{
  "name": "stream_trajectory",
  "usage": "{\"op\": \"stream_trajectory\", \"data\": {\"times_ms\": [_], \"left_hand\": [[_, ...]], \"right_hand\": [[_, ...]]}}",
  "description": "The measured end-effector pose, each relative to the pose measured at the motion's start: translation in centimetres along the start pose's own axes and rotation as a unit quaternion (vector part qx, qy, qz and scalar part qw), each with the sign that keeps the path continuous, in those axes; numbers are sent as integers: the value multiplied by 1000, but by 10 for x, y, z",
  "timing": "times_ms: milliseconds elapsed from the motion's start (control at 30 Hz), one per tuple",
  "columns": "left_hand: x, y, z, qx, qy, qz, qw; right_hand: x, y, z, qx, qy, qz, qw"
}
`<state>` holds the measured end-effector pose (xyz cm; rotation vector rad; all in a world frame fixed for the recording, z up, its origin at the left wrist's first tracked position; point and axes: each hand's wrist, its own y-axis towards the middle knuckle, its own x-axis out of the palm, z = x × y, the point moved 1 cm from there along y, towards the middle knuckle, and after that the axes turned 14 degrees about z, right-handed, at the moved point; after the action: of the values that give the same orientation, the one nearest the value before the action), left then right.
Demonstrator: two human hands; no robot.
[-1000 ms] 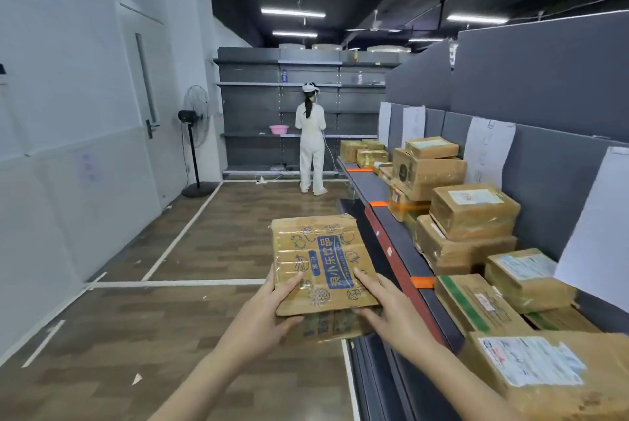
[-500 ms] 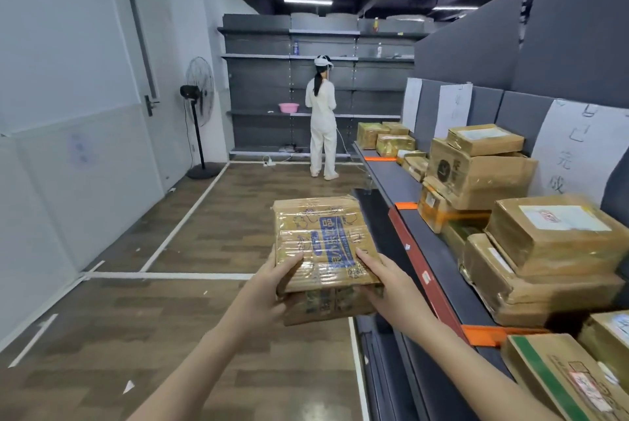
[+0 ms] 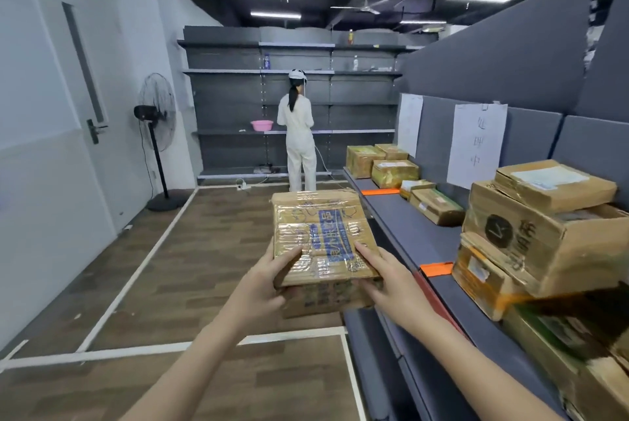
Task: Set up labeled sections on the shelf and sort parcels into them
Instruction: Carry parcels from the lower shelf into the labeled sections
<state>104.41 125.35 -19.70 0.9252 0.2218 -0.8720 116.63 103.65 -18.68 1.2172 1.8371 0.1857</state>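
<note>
Head view: you are standing in the aisle with the flat brown cardboard parcel wrapped in clear tape, blue printed strip on top (image 3: 323, 236), held out in front of you at about shelf height, left of the shelf edge and not yet over it. Your left hand (image 3: 262, 288) grasps its near left corner, thumb on top and fingers tucked under. Your right hand (image 3: 388, 288) does the same at the near right corner. It reads as a two-handed carry that keeps the label face up and readable, probably so you can match it to a section. The long grey metal shelf (image 3: 408, 226) runs along the right, split by short orange tape strips (image 3: 436, 269) on its front lip. A white paper sheet with handwritten characters (image 3: 476, 145) is stuck to the back panel above the middle section, and a second white sheet (image 3: 410, 124) hangs farther along; I can't read that one. The near section holds a stack of brown cardboard boxes (image 3: 531, 243), piled to save deck space. The middle section has two low flat parcels (image 3: 437, 206) with bare deck in front of them, which looks like the easiest landing spot. The far section holds yellowish taped boxes (image 3: 394, 172). A person in white clothing (image 3: 299, 134) stands at the far shelving, well clear of you. Sorting looks partly done.
</note>
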Motion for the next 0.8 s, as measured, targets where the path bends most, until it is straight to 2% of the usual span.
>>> {"op": "stream_trajectory", "data": {"times_ms": [300, 633, 733, 800], "left_hand": [[64, 113, -71, -9, -57, -53, 997], [179, 303, -144, 70, -106, -98, 987], [212, 356, -153, 50, -196, -129, 971], [234, 382, -159, 46, -214, -155, 963]], "right_hand": [[33, 99, 82, 49, -52, 19, 997], [34, 245, 214, 104, -94, 75, 987], [28, 286, 245, 122, -121, 98, 980], [25, 301, 262, 141, -146, 108, 973]]}}
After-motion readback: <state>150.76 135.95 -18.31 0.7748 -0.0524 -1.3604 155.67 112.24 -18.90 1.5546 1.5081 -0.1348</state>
